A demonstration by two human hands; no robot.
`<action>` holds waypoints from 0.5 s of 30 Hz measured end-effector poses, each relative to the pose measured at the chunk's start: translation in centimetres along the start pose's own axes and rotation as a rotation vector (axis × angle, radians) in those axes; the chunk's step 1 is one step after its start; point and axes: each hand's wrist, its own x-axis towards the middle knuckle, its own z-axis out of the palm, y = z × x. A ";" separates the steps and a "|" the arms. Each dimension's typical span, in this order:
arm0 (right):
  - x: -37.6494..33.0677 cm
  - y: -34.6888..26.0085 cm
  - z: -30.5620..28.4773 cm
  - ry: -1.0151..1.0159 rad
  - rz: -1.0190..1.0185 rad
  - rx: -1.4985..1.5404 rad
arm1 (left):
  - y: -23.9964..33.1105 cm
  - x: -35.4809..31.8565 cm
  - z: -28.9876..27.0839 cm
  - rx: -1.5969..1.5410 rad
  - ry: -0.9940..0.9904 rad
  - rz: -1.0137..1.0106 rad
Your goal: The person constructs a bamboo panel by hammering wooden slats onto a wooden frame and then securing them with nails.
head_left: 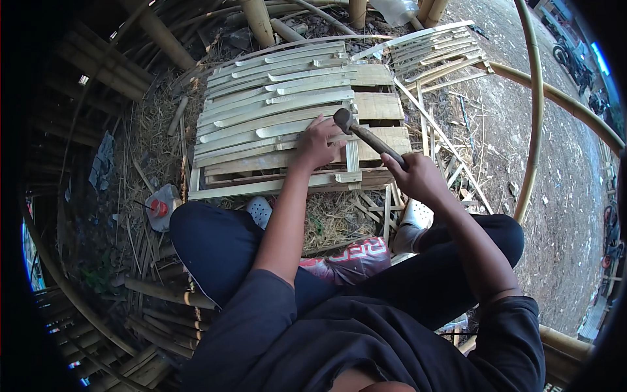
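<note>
- pale yellow-tan bamboo slats (274, 104) with faint green tinge
- dark grey hammer (369, 137), brown handle
- navy trousers (215, 251) and shirt (339, 346)
- white shoes (413, 222), small holes
- red cap on grey jug (163, 206)

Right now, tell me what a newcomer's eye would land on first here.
First, the hammer gripped in the right hand, its head at the centre of the frame. The left hand presses on pale bamboo slats laid across a wooden frame. A red-capped plastic bottle lies at left.
</note>
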 end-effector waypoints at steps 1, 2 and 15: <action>0.1 0.5 0.2 0.012 -0.016 -0.006 | 0.4 0.3 -0.3 0.013 -0.069 -0.019; 0.1 1.0 0.3 0.014 -0.011 -0.005 | 0.8 0.5 -0.6 0.027 -0.139 -0.037; 0.9 3.4 -2.4 0.042 0.187 0.198 | -0.2 -0.5 0.2 0.129 -0.085 -0.009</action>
